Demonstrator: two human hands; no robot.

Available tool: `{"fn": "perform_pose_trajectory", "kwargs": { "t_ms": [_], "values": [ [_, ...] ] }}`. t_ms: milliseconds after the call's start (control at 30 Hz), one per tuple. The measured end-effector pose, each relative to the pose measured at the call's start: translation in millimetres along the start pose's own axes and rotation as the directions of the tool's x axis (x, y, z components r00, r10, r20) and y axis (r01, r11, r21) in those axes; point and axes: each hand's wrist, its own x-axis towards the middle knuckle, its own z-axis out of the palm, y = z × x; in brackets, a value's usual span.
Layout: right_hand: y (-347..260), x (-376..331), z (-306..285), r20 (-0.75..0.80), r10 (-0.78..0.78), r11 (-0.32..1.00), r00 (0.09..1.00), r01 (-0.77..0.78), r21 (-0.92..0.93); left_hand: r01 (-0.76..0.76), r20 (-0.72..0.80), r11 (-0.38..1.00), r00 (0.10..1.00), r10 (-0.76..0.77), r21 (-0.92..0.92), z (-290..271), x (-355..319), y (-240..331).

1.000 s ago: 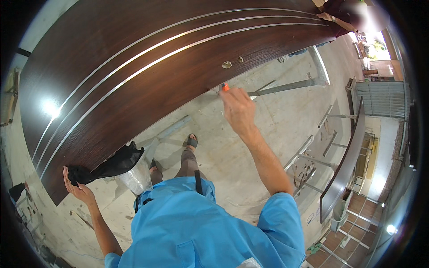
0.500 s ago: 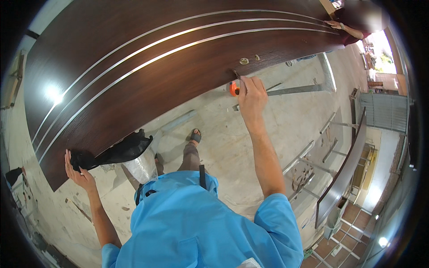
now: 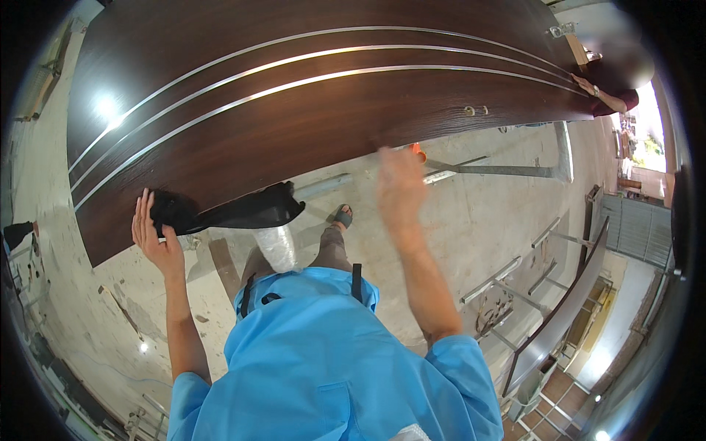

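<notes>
head view: one brown panel [image 3: 294, 121], in front of us, with three shiny strips [image 3: 309, 57]. our left hand [image 3: 160, 239], fingers straight, lies at its near left corner, against a black cloth [image 3: 254, 209]; a slipping cloth could cost us steadiness. our right hand [image 3: 401, 187], curled and blurred, is beside an orange tool [image 3: 419, 153]; we cannot tell if it grips it. a knock might scratch the panel. one clear plastic bag [image 3: 276, 250]; contents unclear.

Pale floor [image 3: 485, 228], corrugated panel [image 3: 638, 226], bright opening [image 3: 651, 128]
</notes>
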Motion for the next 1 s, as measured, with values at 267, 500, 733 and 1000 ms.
{"fn": "perform_pose_trajectory", "kwargs": {
  "t_ms": [267, 500, 733, 1000],
  "values": [
    [-71.2, 5.4, -1.5, -0.023, 0.104, 0.982, 0.994, -0.106, -0.154, 0.036, -0.013, 0.988, 0.999, -0.039, -0.15, -50.4, 6.9, -84.6],
    [-73.8, -24.0, 34.9, -0.054, -0.077, 0.997, 0.996, 0.075, -0.033, 0.439, -0.169, 0.897, 0.881, -0.442, -0.052, -103.0, -9.1, -271.8],
    [-55.6, -2.7, 19.8, -0.302, 0.288, 0.957, 0.909, -0.277, 0.08, 0.462, -0.11, 0.887, 0.88, -0.461, -0.022, -71.1, -13.5, -328.4],
    [160.8, 9.0, 24.3, -0.605, 0.406, 0.897, 0.686, -0.426, 0.118, 0.454, -0.214, 0.853, 0.888, -0.407, 0.258, -64.8, -2.7, -296.3]
  ]
}}
